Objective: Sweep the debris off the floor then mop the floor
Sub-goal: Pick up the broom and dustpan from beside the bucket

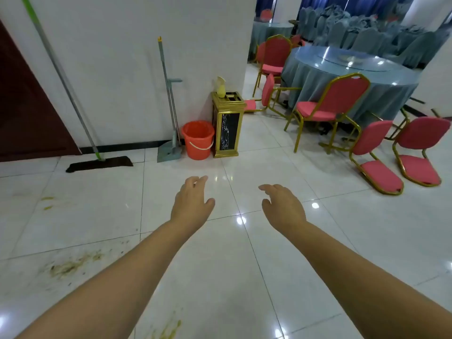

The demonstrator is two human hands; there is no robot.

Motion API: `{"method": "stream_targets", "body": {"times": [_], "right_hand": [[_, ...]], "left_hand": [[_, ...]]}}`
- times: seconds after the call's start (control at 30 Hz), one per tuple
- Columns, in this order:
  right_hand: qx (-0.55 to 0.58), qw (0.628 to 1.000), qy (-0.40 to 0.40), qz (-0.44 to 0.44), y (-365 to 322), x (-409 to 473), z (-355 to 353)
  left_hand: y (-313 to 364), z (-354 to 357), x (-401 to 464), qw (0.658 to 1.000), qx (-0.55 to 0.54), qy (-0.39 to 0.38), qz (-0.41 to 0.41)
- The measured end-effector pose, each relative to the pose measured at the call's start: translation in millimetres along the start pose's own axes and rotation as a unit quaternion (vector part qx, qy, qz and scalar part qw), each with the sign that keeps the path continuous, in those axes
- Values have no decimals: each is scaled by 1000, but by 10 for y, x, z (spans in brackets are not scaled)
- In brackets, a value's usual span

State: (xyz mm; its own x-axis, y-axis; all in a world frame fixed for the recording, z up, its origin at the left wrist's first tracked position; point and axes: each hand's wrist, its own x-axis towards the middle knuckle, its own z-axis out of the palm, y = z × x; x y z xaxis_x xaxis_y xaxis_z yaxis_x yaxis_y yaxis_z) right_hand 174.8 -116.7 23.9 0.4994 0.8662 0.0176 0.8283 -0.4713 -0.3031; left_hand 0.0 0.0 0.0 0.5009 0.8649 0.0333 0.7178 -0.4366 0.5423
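the glossy white tiled floor (269,277) looks slippery, and yellowish-green smeared debris (71,265) lies on it well left of the orange plastic bucket (197,139). left of that bucket the long flat mop with the grey-and-green handle (66,79) leans on the wall; it is probably light but top-heavy, best taken mid-shaft. just beside the bucket stand the grey broom and long-handled dustpan (170,113), likely stiff, light plastic, best gripped high on the handles. the left hand (192,201) and right hand (282,206) hover in front of the bucket, fingers relaxed, holding nothing.
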Motion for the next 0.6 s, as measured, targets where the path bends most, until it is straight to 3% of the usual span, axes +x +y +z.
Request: {"method": "stream_targets", "body": {"times": [0.4, 0.6], "right_hand": [[46, 998, -46, -16, 810, 1093, -15], [63, 995, -81, -12, 933, 1724, 72]], "left_hand": [[510, 570, 890, 997, -40, -18, -66], [444, 830, 1475, 985, -129, -35, -109]]}}
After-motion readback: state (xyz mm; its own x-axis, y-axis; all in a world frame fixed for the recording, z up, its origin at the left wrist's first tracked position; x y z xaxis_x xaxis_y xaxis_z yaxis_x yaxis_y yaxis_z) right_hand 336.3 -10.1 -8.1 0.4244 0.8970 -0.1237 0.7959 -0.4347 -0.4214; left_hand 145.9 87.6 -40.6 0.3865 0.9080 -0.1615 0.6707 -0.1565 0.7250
